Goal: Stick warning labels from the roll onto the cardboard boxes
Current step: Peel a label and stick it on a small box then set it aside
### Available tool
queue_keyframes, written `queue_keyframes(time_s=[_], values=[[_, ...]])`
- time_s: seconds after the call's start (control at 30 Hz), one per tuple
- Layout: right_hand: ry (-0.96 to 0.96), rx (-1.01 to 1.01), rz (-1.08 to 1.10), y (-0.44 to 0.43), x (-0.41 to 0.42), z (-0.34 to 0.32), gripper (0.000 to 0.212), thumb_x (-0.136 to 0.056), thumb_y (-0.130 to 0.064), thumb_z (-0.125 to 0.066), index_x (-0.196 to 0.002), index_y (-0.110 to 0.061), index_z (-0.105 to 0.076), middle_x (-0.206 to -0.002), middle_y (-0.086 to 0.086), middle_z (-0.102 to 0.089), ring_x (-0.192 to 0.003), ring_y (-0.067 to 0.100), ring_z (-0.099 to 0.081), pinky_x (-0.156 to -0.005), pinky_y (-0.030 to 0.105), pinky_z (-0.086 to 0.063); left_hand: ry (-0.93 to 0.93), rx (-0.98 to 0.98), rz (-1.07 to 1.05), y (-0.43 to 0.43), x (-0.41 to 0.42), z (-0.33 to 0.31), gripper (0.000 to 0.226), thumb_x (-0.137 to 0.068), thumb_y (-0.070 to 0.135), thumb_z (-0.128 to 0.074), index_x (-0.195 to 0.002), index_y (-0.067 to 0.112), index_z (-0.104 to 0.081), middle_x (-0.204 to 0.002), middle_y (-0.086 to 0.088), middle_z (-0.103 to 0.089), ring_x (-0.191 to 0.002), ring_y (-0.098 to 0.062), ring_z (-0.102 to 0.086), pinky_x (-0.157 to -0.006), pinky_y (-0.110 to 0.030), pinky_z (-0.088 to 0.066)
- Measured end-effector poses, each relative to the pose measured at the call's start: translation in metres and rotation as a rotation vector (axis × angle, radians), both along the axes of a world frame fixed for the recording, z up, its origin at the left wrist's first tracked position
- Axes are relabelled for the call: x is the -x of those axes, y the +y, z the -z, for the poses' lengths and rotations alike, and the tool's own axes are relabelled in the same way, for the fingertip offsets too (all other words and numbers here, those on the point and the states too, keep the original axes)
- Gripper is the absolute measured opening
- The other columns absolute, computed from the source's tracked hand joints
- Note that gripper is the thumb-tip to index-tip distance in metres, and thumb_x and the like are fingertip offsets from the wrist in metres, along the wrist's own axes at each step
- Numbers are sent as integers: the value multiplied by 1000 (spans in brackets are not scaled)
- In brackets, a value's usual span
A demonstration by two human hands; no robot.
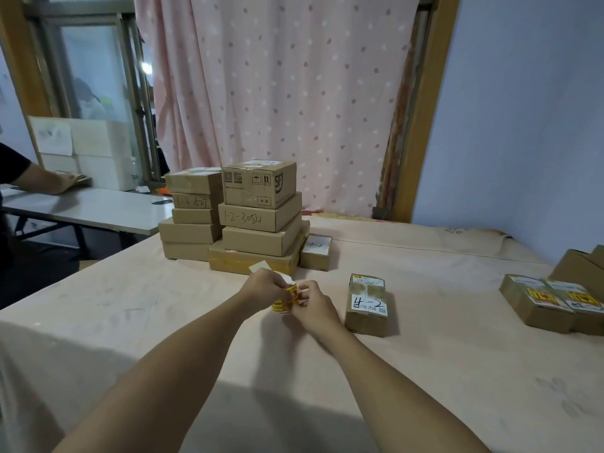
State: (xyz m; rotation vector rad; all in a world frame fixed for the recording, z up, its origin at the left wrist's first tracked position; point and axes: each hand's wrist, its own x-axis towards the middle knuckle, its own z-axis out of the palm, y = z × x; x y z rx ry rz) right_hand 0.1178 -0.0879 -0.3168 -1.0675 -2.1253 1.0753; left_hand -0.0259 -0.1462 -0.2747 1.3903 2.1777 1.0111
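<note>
My left hand (261, 286) and my right hand (312, 304) meet over the middle of the table, both closed on a small roll of yellow and red warning labels (287, 299). A strip of white backing paper (261, 267) sticks up behind my left fingers. Just right of my hands lies a small cardboard box marked "4-2" (367, 304) with a white shipping label and no yellow sticker. Two boxes bearing yellow warning labels (552, 302) rest at the right edge. A stack of plain cardboard boxes (242, 214) stands behind my hands.
The table (163, 322) wears a pale pink cloth. Another small box marked "2-2" (316, 251) sits beside the stack. More cardboard (581, 263) is at far right. Another person's arm (42, 181) rests on a white table (98, 207) at left.
</note>
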Motion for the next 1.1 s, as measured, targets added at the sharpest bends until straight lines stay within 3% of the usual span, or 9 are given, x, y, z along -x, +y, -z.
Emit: queue_keyframes(time_s=[0.17,0.37,0.53,0.67,0.87,0.97,1.1], values=[[-30,-18,19,5,-2,6,38,-81,-37,-73,-117,-39,-60,-109,-13,-69,-101,12,-67,-91,37,-56,-44,91,106,-5,3,-4,23,-82,5,-72,-103,10,-78,-102,-6,-68,-93,-17,-58,-77,-25,-48],[-23,-17,1,9,-9,10,44,-82,-28,-76,-125,-27,-67,-120,-8,-70,-105,10,-67,-96,35,-55,279,95,219,-12,12,2,36,-83,13,-79,-119,15,-73,-103,3,-64,-96,-13,-56,-68,-11,-39],[2,-45,10,6,-12,6,48,-83,-39,-77,-127,-23,-68,-121,-4,-56,-95,3,-59,-79,18,-47,321,-10,175,-10,3,10,27,-83,21,-81,-109,15,-77,-101,-2,-72,-92,-18,-61,-77,-29,-53],[-21,-84,34,6,-12,3,46,-82,-45,-75,-122,-29,-61,-114,-7,-67,-101,13,-65,-91,36,-54,315,-92,160,-9,-2,14,16,-81,16,-81,-95,8,-79,-90,-10,-71,-87,-28,-62,-74,-38,-51],[-22,-145,120,8,-13,2,14,-85,-40,-70,-91,-29,-64,-91,-11,-71,-92,13,-66,-83,38,-57,358,-101,145,-10,-6,13,11,-81,14,-77,-92,9,-79,-88,-10,-70,-85,-27,-58,-68,-35,-46],[-44,-157,113,5,-12,1,23,-81,-48,-70,-89,-27,-64,-88,-11,-70,-89,12,-66,-79,37,-56,352,-117,124,-9,-6,15,11,-81,16,-78,-87,7,-78,-86,-14,-70,-76,-23,-50,-69,-39,-47],[-76,-202,118,3,-8,-2,27,-82,-50,-68,-90,-25,-65,-89,-11,-70,-90,15,-64,-76,35,-55,413,-98,152,-8,-7,20,10,-79,16,-76,-87,9,-77,-82,-10,-72,-79,-29,-61,-68,-37,-50]])
